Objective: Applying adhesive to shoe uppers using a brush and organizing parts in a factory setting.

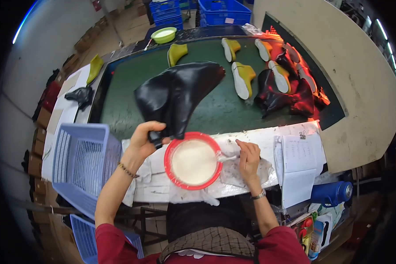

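My left hand (146, 140) grips the lower edge of a black leather boot upper (174, 94), holding it up over the green belt, its pointed end toward the right. Just below stands a red bowl (167, 169) of thick white liquid (193, 162) on the white worktop. To the bowl's right is my right hand (249, 162), fingers bent and drawn together. A whitish, smeared stick-like thing (228, 156) runs from the bowl's rim toward those fingers; what they hold is hidden.
On the green conveyor belt (123, 97) lie several yellow shoe lasts (243, 80) with pale soles and black uppers (268, 94) under red light. A blue basket (84, 127) stands left. Papers (297, 158) and a blue flask (332, 193) are right; a green bowl (163, 36) sits beyond.
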`<state>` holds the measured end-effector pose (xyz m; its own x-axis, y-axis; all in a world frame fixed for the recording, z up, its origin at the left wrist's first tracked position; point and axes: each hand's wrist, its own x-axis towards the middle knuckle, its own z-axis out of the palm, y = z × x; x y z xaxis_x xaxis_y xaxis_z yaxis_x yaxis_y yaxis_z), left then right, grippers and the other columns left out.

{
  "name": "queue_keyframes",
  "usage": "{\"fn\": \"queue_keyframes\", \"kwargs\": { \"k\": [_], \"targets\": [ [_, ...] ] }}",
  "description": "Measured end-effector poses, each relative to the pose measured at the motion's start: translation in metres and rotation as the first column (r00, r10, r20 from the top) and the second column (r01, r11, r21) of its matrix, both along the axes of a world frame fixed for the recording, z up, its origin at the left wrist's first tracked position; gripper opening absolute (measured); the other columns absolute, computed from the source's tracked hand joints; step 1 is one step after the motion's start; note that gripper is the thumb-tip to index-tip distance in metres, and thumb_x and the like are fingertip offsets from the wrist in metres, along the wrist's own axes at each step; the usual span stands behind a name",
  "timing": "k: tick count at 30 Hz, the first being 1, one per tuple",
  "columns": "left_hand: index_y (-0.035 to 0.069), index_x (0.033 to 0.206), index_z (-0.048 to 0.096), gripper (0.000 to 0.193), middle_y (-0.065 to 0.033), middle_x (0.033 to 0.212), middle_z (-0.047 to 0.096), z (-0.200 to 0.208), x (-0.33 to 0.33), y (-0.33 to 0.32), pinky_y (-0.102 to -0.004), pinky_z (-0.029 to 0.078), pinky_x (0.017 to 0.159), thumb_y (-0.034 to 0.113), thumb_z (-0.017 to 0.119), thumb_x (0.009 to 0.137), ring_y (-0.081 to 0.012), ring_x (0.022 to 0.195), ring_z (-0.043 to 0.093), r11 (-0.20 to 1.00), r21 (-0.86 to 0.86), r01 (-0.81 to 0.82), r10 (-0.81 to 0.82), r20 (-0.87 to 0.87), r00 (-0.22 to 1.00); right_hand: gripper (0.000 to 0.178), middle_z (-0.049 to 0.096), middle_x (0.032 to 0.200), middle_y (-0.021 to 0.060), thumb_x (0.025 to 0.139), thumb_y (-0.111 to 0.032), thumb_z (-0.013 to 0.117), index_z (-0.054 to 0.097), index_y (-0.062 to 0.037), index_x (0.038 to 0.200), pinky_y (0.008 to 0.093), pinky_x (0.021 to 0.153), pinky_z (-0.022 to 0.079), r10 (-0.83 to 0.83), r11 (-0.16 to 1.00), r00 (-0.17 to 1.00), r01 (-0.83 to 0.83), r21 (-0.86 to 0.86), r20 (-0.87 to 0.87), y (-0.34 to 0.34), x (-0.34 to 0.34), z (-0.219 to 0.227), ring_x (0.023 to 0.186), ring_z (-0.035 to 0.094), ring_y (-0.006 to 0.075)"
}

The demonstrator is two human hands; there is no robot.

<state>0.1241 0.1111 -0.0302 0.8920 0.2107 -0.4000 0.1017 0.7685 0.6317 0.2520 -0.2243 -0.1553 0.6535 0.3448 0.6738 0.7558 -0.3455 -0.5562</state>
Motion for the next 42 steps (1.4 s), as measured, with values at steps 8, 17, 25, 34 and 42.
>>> {"fn": "queue_keyframes", "kwargs": {
  "k": [8, 17, 25, 34, 42],
  "targets": [
    [-0.004, 0.101, 0.063, 0.014, -0.0144, 0.104, 0.066, -0.018, 0.315, -0.092, -0.0356, 0.061, 0.072, -0.001, 0.07, 0.089, -0.0248, 0.089, 0.066, 0.982, -0.088, 0.169, -0.163, 0.067, 0.984, 0.028, 0.068, 0.096, 0.014, 0.099, -0.01, 0.051, 0.069, -0.0006, 0.119, 0.0386, 0.089, 0.047, -0.144, 0.952, 0.896, 0.242, 0.189, -0.421, -0.023, 0.004, -0.011, 0.096, 0.058, 0.0297],
    [0.0, 0.118, 0.061, 0.033, -0.0075, 0.104, 0.069, -0.058, 0.428, -0.157, -0.0437, 0.059, 0.077, -0.002, 0.066, 0.085, -0.0241, 0.09, 0.068, 0.953, 0.132, 0.271, -0.282, 0.07, 0.957, 0.029, 0.066, 0.092, 0.0111, 0.095, -0.018, 0.056, 0.072, -0.0062, 0.115, 0.0409, 0.089, 0.042, -0.086, 0.981, 0.942, 0.024, -0.191, -0.323, -0.014, 0.018, -0.01, 0.093, 0.057, 0.029],
    [0.004, 0.15, 0.045, 0.059, -0.0136, 0.125, 0.065, 0.053, 0.152, -0.074, -0.0322, 0.06, 0.08, 0.021, 0.067, 0.098, -0.0188, 0.094, 0.07, 0.738, 0.307, 0.601, -0.658, 0.128, 0.742, 0.029, 0.064, 0.103, 0.015, 0.098, -0.006, 0.054, 0.065, -0.0003, 0.124, 0.0417, 0.089, 0.045, -0.005, 0.979, 0.95, -0.059, -0.196, -0.312, -0.001, 0.017, 0.014, 0.099, 0.056, 0.0307],
    [0.009, 0.154, 0.04, 0.057, -0.0144, 0.137, 0.059, 0.065, -0.247, -0.073, -0.0328, 0.056, 0.091, 0.016, 0.061, 0.101, -0.0212, 0.116, 0.064, 0.984, 0.172, 0.044, -0.02, -0.138, 0.99, 0.022, 0.061, 0.098, 0.0095, 0.093, 0.004, 0.063, 0.067, 0.0036, 0.114, 0.0318, 0.076, 0.05, 0.176, 0.984, 0.969, -0.172, 0.04, -0.174, 0.128, -0.051, 0.14, 0.083, 0.056, 0.0204],
    [0.008, 0.152, 0.04, 0.055, -0.0095, 0.131, 0.06, 0.08, -0.439, -0.165, -0.0283, 0.056, 0.086, 0.017, 0.06, 0.102, -0.015, 0.106, 0.065, 0.801, 0.183, -0.57, 0.575, 0.027, 0.818, 0.028, 0.063, 0.094, 0.0104, 0.092, 0.006, 0.064, 0.069, 0.0018, 0.12, 0.0308, 0.079, 0.051, 0.826, 0.563, 0.561, -0.826, 0.028, -0.055, 0.263, -0.287, 0.19, 0.085, 0.061, 0.0193]
  ]
}}
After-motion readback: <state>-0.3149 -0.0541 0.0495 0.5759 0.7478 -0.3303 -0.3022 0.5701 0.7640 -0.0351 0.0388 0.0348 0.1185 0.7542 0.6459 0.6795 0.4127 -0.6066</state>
